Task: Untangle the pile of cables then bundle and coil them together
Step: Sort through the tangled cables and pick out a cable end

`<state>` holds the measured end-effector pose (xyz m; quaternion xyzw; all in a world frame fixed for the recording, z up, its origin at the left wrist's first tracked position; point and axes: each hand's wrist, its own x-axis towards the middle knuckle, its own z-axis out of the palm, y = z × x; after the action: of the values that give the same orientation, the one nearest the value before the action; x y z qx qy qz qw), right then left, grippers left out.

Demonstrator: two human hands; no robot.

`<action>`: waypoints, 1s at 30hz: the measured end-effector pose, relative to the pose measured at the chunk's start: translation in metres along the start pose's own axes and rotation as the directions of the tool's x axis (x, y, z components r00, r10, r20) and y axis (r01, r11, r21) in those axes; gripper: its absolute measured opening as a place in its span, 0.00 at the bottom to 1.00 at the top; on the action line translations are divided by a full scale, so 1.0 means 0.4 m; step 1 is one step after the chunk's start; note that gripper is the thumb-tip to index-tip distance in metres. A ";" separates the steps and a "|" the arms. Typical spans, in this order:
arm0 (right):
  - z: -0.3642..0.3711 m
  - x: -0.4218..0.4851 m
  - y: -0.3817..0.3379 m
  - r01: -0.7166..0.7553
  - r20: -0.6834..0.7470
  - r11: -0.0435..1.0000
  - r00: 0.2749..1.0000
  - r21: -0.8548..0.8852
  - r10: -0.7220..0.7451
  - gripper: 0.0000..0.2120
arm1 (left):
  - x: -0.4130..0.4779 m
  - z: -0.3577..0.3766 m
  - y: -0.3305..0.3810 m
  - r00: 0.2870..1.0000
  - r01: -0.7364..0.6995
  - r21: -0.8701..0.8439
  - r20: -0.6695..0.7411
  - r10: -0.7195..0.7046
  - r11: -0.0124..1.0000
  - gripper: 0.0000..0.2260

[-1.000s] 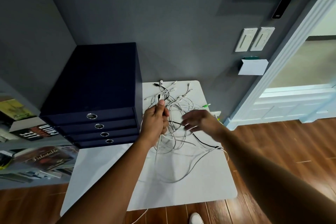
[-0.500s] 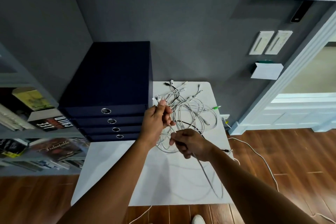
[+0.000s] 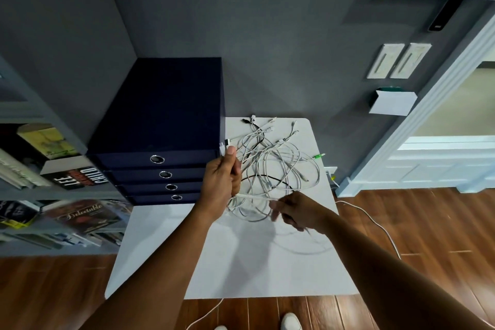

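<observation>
Tangled thin white cables (image 3: 277, 162) mid-untangling: our left hand (image 3: 222, 182) grips several, right hand (image 3: 300, 211) seemingly pinches one white strand (image 3: 254, 196); next we draw it clear.

Two forearms are seen bare from wrist to frame edge, ending in the left hand (image 3: 219, 185) and the right hand (image 3: 300, 211). White shoes (image 3: 291, 322) are worn; only their toes are shown at the bottom edge.

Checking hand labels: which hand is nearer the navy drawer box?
Left. The left hand grips cable ends beside the navy drawer box; the right hand is farther off, pinching a white cable across the pile.
</observation>
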<state>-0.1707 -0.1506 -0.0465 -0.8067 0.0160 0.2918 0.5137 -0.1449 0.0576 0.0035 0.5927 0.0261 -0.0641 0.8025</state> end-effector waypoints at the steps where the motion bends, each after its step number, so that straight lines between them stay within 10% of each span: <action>1: -0.004 -0.001 0.015 -0.031 -0.049 0.994 0.998 -0.102 0.026 0.23 | -0.005 -0.008 -0.004 1.000 0.001 0.020 0.019 -0.001 1.000 0.22; 5: 0.003 0.003 0.063 -0.070 -0.179 0.942 0.984 -0.330 0.010 0.26 | -0.031 -0.042 -0.041 0.997 0.017 0.117 0.077 -0.026 0.993 0.22; 15: 0.126 0.045 0.082 -0.096 0.153 0.995 0.984 0.024 0.092 0.10 | -0.100 -0.206 -0.101 0.934 -0.110 -0.028 -0.344 0.094 0.993 0.20; 24: 0.303 0.115 0.040 -0.087 -0.074 0.736 0.996 -0.671 0.050 0.26 | -0.089 -0.444 -0.143 0.778 0.048 -0.047 -0.625 -0.067 0.998 0.14; 30: 0.386 0.154 0.047 0.065 -0.059 0.805 0.991 -0.590 -0.123 0.15 | -0.101 -0.593 -0.162 0.724 0.139 -0.004 -0.682 -0.104 0.990 0.13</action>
<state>-0.1960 -0.0130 -0.1384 -0.9383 -0.0906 0.2183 0.2523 -0.1855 0.2682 -0.1233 0.5910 0.3551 0.1038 0.7168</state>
